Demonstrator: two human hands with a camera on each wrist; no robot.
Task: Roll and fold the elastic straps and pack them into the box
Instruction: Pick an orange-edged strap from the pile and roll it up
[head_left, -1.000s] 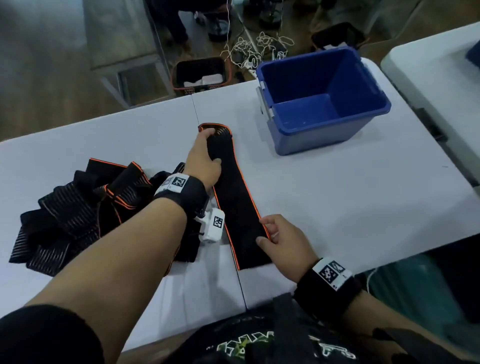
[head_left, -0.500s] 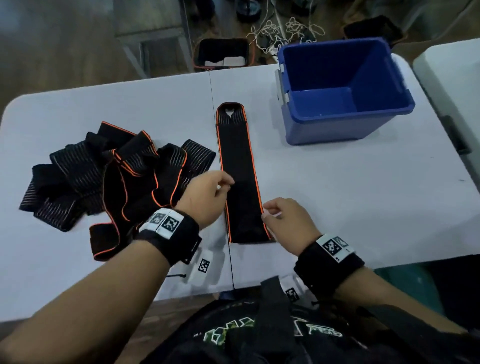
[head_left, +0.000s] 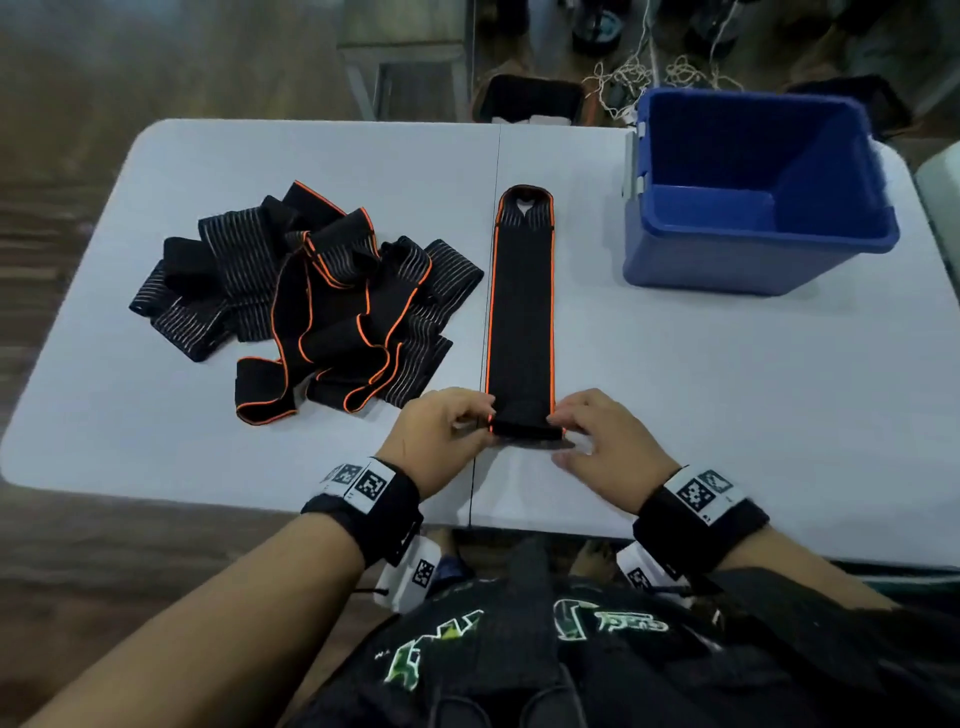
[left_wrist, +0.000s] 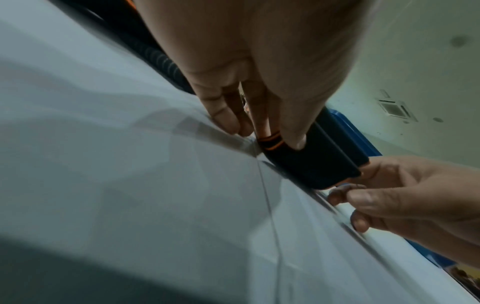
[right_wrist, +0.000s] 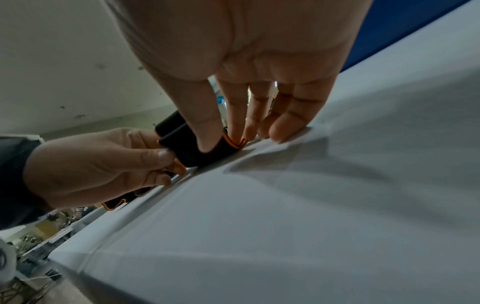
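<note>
- Head view: your laid-out strap (head_left: 521, 312) lies flat and straight on the white table (head_left: 727, 374), to the left of the blue box (head_left: 753, 260), which shows nothing inside. Its looped end points away from you; the near end is turned over into a first small fold. Your left hand (head_left: 441, 436) pinches the fold's left corner and your right hand (head_left: 608, 441) pinches its right corner. The pile of loose straps (head_left: 311, 301) sits further from the box, to the left of the flat strap, untouched.
- Left wrist view: your left thumb and fingers (left_wrist: 226, 115) close on the orange-edged corner of the fold (left_wrist: 311, 164), pressed down against the table; the right hand (left_wrist: 405, 195) grips the far corner.
- Right wrist view: your thumb (right_wrist: 205, 123) sits on top of the fold (right_wrist: 197, 152) while the fingertips rest on the orange edge and the table beside it.
- Handling, as I judge it: the strap looks soft, light and stretchy, so it will likely spring open or skew if you let go. Hold at both edges of the roll, keep even tension, and roll towards the looped end, keeping the orange edges aligned.
</note>
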